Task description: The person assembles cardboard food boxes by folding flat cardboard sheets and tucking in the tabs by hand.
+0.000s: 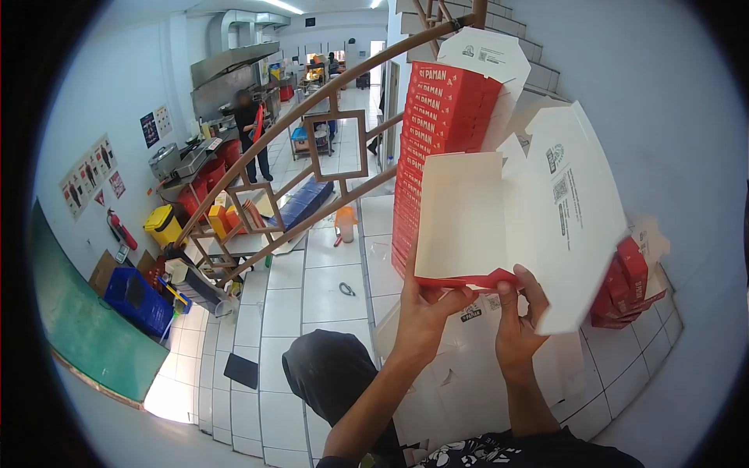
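Note:
An open box, cream inside with a red outer edge, is held up in front of me, its printed lid flap spread to the right. My left hand grips the near left edge, fingers under it and thumb at the red rim. At the near right corner my right hand pinches the red edge between thumb and fingers. Just behind the box rises a tall stack of red boxes. Flat white cardboard lies below my hands.
More red boxes lie on the right by the wall. A brown metal railing crosses on the left. Beyond it a person stands in a kitchen. A cup and a dark ring-shaped item are on the tiles.

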Tool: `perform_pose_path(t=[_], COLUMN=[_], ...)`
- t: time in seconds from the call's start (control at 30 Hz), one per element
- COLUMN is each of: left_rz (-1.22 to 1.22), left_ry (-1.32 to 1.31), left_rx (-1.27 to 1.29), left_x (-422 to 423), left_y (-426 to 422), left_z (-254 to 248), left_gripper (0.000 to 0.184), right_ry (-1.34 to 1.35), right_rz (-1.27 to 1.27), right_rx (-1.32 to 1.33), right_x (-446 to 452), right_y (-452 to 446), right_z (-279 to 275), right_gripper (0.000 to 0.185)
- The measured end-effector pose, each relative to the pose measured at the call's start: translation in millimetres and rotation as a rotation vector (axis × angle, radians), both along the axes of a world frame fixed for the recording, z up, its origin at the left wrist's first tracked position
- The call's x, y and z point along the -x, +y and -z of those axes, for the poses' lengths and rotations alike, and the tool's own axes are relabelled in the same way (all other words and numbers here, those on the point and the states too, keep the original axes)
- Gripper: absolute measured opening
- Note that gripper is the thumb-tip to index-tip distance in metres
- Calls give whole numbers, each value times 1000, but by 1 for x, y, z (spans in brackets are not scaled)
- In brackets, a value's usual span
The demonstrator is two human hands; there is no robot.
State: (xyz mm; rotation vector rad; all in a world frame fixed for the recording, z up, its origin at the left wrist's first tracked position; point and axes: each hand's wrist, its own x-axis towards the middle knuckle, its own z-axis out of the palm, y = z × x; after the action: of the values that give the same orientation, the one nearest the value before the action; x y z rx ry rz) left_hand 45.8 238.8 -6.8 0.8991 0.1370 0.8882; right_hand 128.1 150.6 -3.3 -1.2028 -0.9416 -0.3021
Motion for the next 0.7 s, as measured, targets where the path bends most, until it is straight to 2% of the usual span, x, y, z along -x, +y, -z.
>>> perform_pose_path(t=[0.07,0.27,0.33,0.4,0.47,0.57,0.63,0.7], left_rz=[-36,-66,-121,-159,-181,-183,-237,-261], left_ry=[11,26,34,28,14,-18,-99,-144], left_rx=[-22,-78,-165,-208,-211,-293,-298,-210], left_x=[0,0,-2,-3,-4,-5,-6,-3], left_y=[-2,-4,-4,-4,-4,-5,-3,0], left_z=[-3,-6,-4,-3,-2,3,6,3], left_gripper=[93,95,96,97,96,87,72,65], right_ry=[-158,-234,-394,-435,-355,-279,-293,-297], right_rz=[69,-17,40,46,-3,-32,42,66], right_rx=[85,320,329,322,297,208,126,79], right_x=[-6,-16,-26,-25,-10,-3,-8,-13], right_y=[-2,-13,-8,-5,-5,-9,-7,-11], right_z=[-1,-10,8,12,1,-5,1,4], right_gripper=[24,22,24,23,21,18,18,18])
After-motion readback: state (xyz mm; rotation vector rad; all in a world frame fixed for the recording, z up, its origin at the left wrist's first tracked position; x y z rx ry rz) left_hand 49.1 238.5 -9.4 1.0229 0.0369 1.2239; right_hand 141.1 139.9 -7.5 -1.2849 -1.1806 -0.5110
